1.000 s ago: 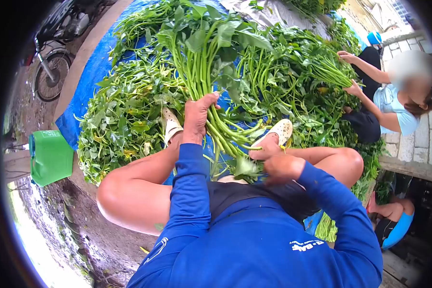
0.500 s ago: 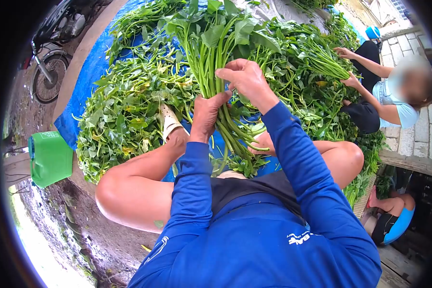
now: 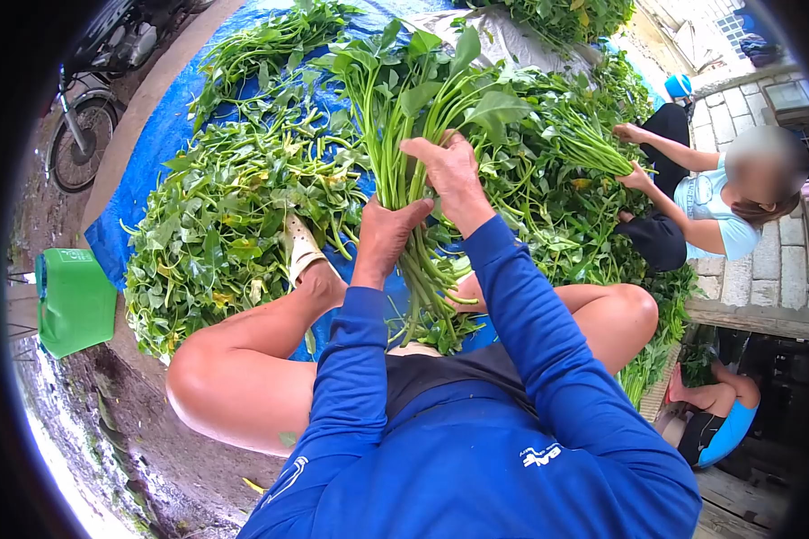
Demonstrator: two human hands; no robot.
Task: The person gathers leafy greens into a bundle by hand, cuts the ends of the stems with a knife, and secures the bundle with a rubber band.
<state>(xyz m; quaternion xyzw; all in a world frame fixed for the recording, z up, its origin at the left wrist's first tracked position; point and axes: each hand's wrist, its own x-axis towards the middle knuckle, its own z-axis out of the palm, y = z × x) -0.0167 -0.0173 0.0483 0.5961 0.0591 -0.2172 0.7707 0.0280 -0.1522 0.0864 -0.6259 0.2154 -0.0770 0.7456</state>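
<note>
A bunch of long green stems with broad leaves (image 3: 391, 153) stands upright in front of me, its cut ends hanging down between my legs. My left hand (image 3: 389, 235) is wrapped round the lower stems, with the thumb across the front. Just above and to the right, my right hand (image 3: 449, 175) has its fingers bent round the right side of the same bunch, with thumb and fingers at the stems. Loose leafy greens (image 3: 234, 225) lie heaped on the blue tarp (image 3: 121, 211) around both of my feet.
A green plastic container (image 3: 76, 301) stands at the left, below a parked motorcycle (image 3: 83, 135). On the right, a person in light blue (image 3: 706, 193) holds another bunch of stems (image 3: 589, 148). Another person's legs (image 3: 715, 400) show lower right.
My right hand has come up from near my lap to the bunch, and its fingers have since closed in on the stems. My left hand has kept its grip. The view has shifted slightly.
</note>
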